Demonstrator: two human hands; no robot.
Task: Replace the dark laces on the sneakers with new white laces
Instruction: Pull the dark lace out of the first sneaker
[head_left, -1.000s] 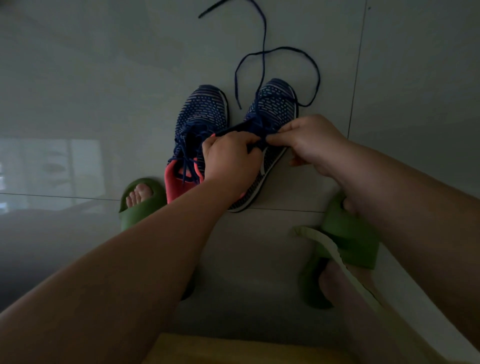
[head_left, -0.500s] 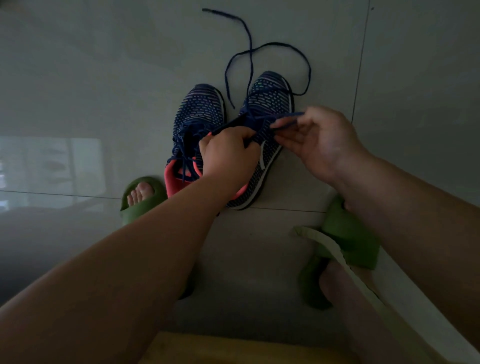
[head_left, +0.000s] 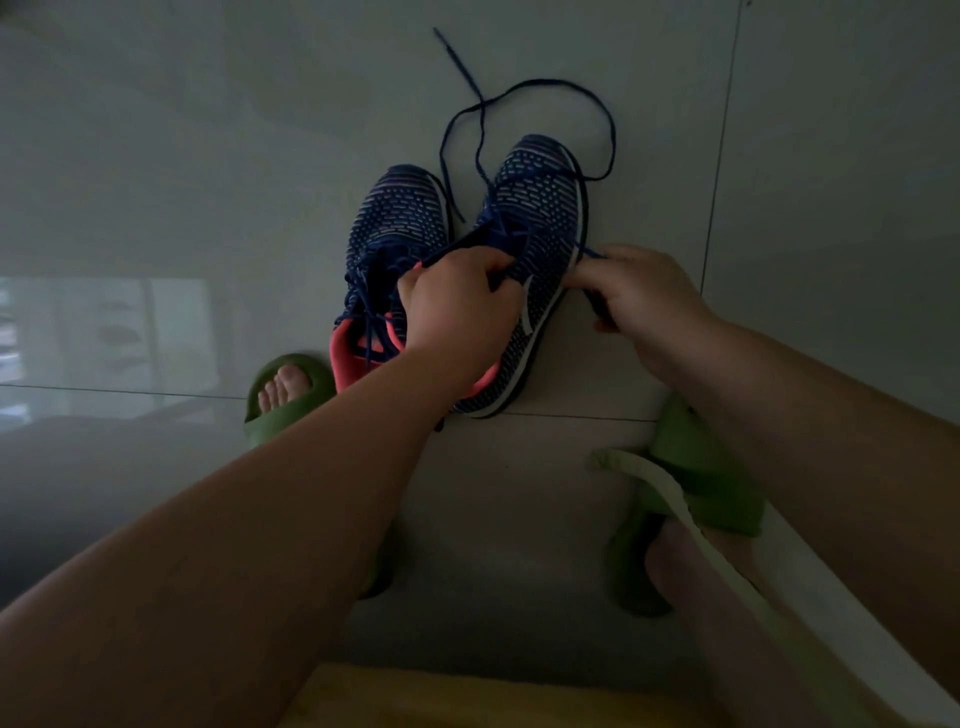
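Grey tiles (head_left: 156, 156) are bearing both sneakers; left hand (head_left: 457, 306) is gripping the tongue (head_left: 460, 241) (steadying it) while right hand (head_left: 634, 296) is pinching the dark lace (head_left: 592, 253), unthreading.

Domestic interior, probably a home. Floor (head_left: 156, 156) of large glossy pale tiles with thin grout lines; a window reflection shows on it at left. Person wears green slide sandals (head_left: 283, 410) indoors. Sneakers (head_left: 400, 223) sit directly on the floor. Light dim.
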